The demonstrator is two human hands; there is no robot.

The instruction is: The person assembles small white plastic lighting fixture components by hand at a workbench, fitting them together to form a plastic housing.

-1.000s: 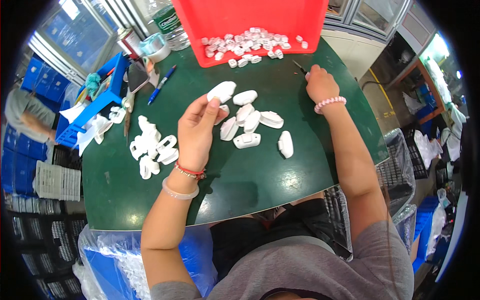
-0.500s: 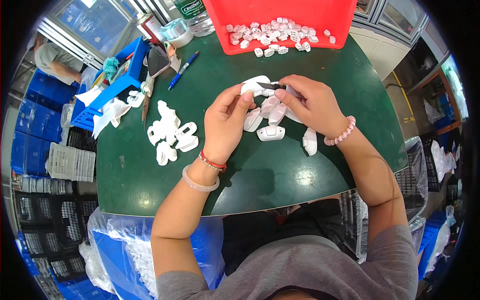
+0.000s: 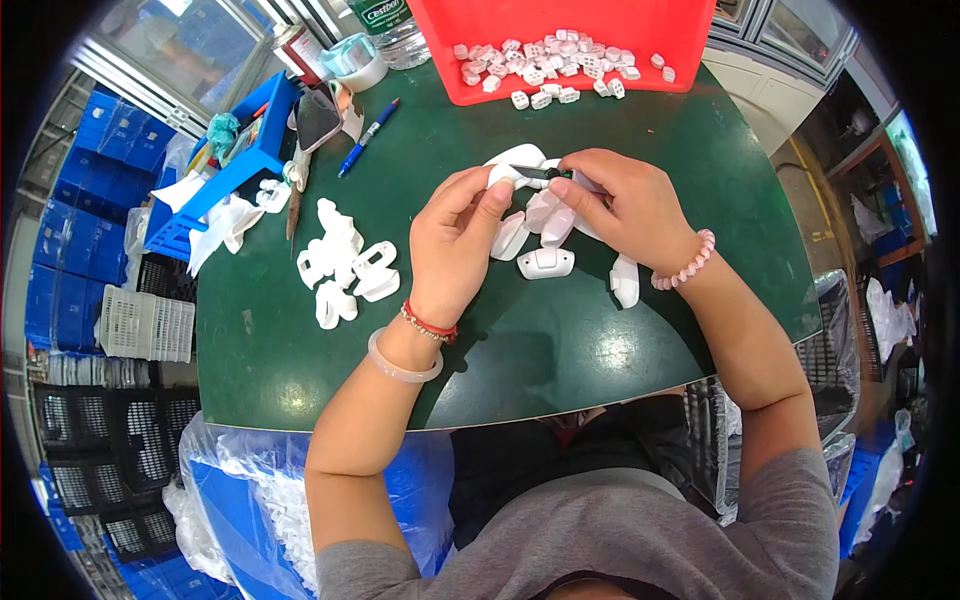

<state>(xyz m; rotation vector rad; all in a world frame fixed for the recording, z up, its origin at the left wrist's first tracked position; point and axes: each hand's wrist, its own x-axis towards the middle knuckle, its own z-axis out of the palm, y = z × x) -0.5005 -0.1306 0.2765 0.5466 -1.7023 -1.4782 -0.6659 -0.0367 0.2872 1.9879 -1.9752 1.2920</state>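
Note:
Between the thumb and fingers of my left hand is a small white plastic part. My right hand grips a small knife, its dark blade pointing left against the part; most of its handle is hidden by my fingers. Under and around my hands lie several white plastic housings, some partly covered by my right hand. A separate pile of white parts lies to the left of my left forearm on the green table.
At the far edge a red bin lies tipped toward me, small white blocks spilling from it. To the far left are a blue pen, a blue basket, scissors, a bottle and a roll of tape.
The white part in my left hand has turned and the blade lies closer along it. A person seen at the far left has gone from view. My arms have barely moved.

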